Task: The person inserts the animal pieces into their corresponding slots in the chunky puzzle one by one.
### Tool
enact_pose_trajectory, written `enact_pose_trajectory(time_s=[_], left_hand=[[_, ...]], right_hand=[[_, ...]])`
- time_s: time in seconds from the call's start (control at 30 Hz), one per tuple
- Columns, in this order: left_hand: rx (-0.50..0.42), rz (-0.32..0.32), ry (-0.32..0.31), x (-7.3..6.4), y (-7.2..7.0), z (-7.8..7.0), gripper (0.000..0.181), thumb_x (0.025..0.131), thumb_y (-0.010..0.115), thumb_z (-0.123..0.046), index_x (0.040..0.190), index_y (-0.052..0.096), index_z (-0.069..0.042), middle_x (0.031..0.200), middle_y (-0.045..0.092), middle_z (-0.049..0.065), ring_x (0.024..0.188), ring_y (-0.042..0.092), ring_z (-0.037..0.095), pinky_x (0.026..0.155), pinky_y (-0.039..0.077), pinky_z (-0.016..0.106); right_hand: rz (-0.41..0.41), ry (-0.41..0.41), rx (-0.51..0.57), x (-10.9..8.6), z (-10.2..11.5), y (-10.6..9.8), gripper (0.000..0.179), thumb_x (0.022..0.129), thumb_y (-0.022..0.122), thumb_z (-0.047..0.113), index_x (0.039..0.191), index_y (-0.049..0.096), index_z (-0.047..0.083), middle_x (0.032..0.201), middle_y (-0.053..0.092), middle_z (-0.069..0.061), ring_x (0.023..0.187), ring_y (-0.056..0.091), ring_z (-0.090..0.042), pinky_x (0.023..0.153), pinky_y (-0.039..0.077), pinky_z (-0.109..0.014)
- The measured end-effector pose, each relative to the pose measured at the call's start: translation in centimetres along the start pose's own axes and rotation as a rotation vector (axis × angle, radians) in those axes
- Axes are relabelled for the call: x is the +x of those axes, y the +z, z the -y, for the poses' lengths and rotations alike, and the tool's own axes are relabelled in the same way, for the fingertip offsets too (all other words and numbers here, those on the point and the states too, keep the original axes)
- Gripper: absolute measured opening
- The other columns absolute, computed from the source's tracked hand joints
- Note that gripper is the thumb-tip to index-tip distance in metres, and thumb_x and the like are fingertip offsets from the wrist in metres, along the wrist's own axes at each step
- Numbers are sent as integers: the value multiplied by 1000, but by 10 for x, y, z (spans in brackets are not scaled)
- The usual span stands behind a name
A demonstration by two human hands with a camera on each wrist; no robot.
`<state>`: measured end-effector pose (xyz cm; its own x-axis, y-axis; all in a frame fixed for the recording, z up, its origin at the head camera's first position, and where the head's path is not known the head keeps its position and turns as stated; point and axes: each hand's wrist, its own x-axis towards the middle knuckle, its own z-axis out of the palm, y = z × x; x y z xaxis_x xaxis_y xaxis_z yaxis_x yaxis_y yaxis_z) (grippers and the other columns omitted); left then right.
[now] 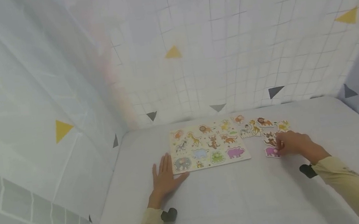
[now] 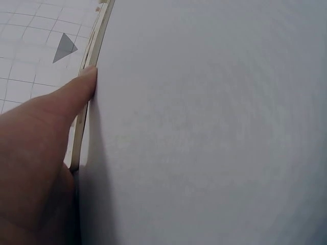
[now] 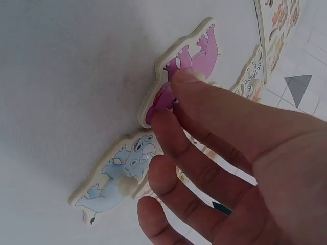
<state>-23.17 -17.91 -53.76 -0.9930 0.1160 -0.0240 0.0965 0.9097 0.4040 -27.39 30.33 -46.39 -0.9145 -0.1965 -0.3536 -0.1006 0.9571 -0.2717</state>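
Note:
My left hand (image 1: 165, 181) lies with straight fingers along the left edge of a wooden animal puzzle board (image 1: 206, 162). Its thumb (image 2: 84, 84) touches the board's near edge in the left wrist view. My right hand (image 1: 292, 143) is over loose puzzle pieces to the right of the board. Its thumb and index finger overlap a purple hippo puzzle piece (image 3: 204, 61) in the right wrist view, with a gap between their tips. The other fingers bend loosely. Beside them lies a light-blue animal piece (image 3: 104, 199) with a round knob.
More loose pieces lie right of the board: a zebra (image 1: 245, 131), a giraffe (image 1: 255, 128), a lion (image 1: 265, 122), a kangaroo (image 1: 269, 139) and a yellow animal (image 1: 283, 125). Patterned fabric (image 1: 195, 80) hangs behind the pale surface (image 1: 231, 202).

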Motion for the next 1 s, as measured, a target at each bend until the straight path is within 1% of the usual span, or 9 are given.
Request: enact_pose_trajectory(time_s=[0.13,0.27,0.33,0.5,0.63,0.7,0.77,0.93,1.0], left_hand=[[-6,-4,1,-1,1,0,108,92,63,-64,164,13,-1,175,12,14,164,10,34,132,-2,62],[-27,3,-1,-2,3,1,109,91,63,-63,165,10,-2,176,9,12,164,7,33,132,-6,59],[-34,1,2,-2,3,1,109,91,64,-62,165,11,-2,176,10,13,164,8,33,132,-5,60],[-22,-6,5,-3,1,0,108,91,63,-64,164,14,-1,175,13,14,164,10,34,132,-2,61],[-23,-11,2,-2,5,3,110,91,60,-68,165,11,-4,176,9,11,165,7,31,133,-5,59],[-19,-15,0,-1,5,5,110,91,59,-70,165,9,-5,176,8,9,165,6,30,133,-6,58],[-14,-18,4,-1,3,5,111,91,60,-69,165,10,-4,176,9,11,165,8,31,133,-4,59],[7,9,-3,-2,-1,2,110,91,59,-69,165,11,-3,176,10,11,164,9,32,133,-2,60],[15,10,-5,-3,-2,1,110,91,58,-70,165,12,-3,176,11,12,164,9,32,133,-1,60]], right_hand=[[6,-7,28,3,-1,5,22,88,81,26,94,68,9,93,71,-10,82,61,-23,72,49,-47],[-4,-30,42,5,1,8,23,88,81,24,96,67,8,93,71,-9,81,60,-21,71,50,-41],[-4,-43,44,6,1,10,22,88,81,22,98,67,7,93,70,-9,81,60,-21,70,50,-40],[5,-55,18,8,2,10,21,89,79,21,99,68,7,92,68,-7,81,58,-19,69,49,-37],[5,-80,3,9,5,7,19,90,79,21,100,70,7,89,67,-4,80,57,-18,68,49,-34],[-2,-104,5,10,9,5,19,90,79,22,99,70,7,88,68,-3,79,57,-17,68,50,-33],[-16,-126,14,12,13,6,18,91,78,23,98,70,8,87,67,-2,79,57,-16,67,50,-32],[-70,-181,40,17,25,10,15,93,75,23,96,69,9,84,68,0,76,56,-15,65,48,-29],[-96,-205,48,19,32,11,14,93,75,22,95,69,10,84,68,0,75,56,-15,64,47,-29]])
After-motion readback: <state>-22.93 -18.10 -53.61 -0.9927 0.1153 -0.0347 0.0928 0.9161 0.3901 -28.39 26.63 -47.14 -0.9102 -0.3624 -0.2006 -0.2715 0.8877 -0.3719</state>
